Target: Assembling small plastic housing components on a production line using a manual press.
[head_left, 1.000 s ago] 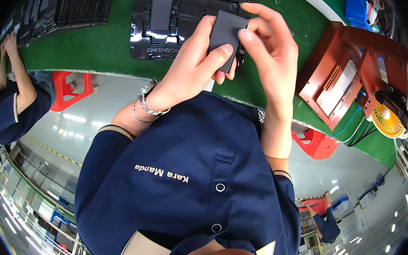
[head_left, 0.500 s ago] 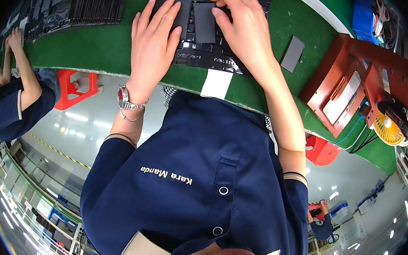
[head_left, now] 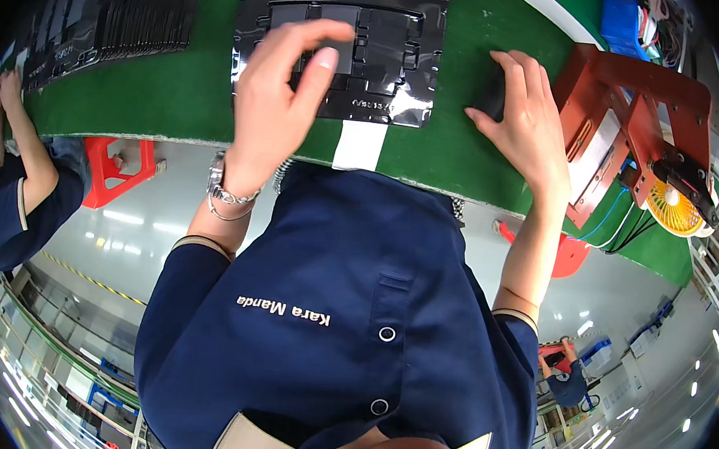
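A black moulded tray [head_left: 387,92] with flat dark rectangular pieces in its pockets lies on the green table [head_left: 175,100] in front of me. My left hand [head_left: 268,99] hovers over the tray's near left part, fingers curved and apart, fingertips at a dark piece [head_left: 339,50] seated in a pocket; nothing is in its grasp. My right hand [head_left: 524,123] rests on the green surface right of the tray, thumb and fingers closed around a dark flat piece [head_left: 493,96] that is mostly hidden under the fingers.
A red metal fixture [head_left: 631,94] stands at the right with a small yellow fan [head_left: 674,203] beside it. Rows of black trays [head_left: 115,3] lie at the upper left. A white strip [head_left: 359,144] marks the table's near edge. Another person [head_left: 8,188] works at the left by a red stool [head_left: 119,168].
My right hand has left the tray and moved right onto the loose dark piece on the table. My left hand has lifted off the tray, where both hands were pressing before.
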`<state>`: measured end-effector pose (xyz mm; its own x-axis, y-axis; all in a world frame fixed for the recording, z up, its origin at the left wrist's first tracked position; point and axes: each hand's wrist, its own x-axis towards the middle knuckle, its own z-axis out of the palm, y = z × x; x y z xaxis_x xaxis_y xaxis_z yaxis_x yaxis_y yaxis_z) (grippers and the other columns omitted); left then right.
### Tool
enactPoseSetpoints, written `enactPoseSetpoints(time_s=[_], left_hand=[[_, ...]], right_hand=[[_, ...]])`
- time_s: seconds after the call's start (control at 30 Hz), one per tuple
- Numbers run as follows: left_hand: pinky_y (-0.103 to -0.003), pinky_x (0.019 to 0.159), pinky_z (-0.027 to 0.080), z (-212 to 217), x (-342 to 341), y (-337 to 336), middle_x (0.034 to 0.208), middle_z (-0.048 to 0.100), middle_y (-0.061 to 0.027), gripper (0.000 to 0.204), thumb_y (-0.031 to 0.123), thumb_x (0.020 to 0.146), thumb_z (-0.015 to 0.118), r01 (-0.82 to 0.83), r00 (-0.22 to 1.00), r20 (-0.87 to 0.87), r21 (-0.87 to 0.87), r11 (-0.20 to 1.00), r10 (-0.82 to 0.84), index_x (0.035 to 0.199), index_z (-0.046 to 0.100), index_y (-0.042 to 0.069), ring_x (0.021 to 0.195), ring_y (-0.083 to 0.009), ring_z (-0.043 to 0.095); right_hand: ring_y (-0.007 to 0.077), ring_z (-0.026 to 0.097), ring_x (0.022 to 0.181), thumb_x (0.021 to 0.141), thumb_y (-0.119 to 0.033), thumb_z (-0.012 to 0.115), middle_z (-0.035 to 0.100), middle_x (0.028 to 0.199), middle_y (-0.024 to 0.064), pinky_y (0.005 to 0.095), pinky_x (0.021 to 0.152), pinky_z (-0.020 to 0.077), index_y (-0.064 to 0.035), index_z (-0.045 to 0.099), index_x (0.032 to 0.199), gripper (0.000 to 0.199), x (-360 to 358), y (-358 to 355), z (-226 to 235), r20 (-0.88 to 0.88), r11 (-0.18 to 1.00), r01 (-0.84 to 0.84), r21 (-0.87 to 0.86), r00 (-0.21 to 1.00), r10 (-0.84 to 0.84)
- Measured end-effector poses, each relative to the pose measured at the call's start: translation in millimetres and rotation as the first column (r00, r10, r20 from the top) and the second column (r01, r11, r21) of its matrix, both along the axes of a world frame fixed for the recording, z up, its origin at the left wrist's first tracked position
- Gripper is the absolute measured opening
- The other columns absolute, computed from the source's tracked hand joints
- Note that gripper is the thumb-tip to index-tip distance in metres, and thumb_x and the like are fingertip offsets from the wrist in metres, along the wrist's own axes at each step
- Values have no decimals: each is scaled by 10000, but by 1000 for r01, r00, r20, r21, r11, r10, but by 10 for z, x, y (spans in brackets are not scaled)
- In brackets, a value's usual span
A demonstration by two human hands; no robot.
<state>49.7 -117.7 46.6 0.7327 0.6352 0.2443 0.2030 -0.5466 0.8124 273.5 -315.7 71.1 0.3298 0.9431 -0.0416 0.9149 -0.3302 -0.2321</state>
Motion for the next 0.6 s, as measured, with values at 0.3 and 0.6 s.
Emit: enactPoseSetpoints(time_s=[0.3, 0.6], left_hand=[[-359, 773, 558, -52, 474, -472, 1001, 698, -138, 332, 231, 1058, 555, 313, 950, 170, -508, 803, -263, 1248, 498, -35, 859, -219, 704], [-270, 638, 576, 159, 449, -403, 947, 636, -81, 314, 95, 1047, 525, 353, 936, 306, -816, 457, -177, 1329, 434, -9, 796, -124, 663]], right_hand=[[382, 572, 1176, 677, -104, 857, 574, 1273, 174, 455, 960, 515, -18, 551, 1317, 715, -453, 354, 192, -233, 853, -153, 499, 924, 302], [99, 638, 866, 1016, -109, 631, 658, 885, 31, 263, 824, 508, 30, 641, 1012, 139, -623, 237, -4, -942, 787, 580, 211, 335, 6]])
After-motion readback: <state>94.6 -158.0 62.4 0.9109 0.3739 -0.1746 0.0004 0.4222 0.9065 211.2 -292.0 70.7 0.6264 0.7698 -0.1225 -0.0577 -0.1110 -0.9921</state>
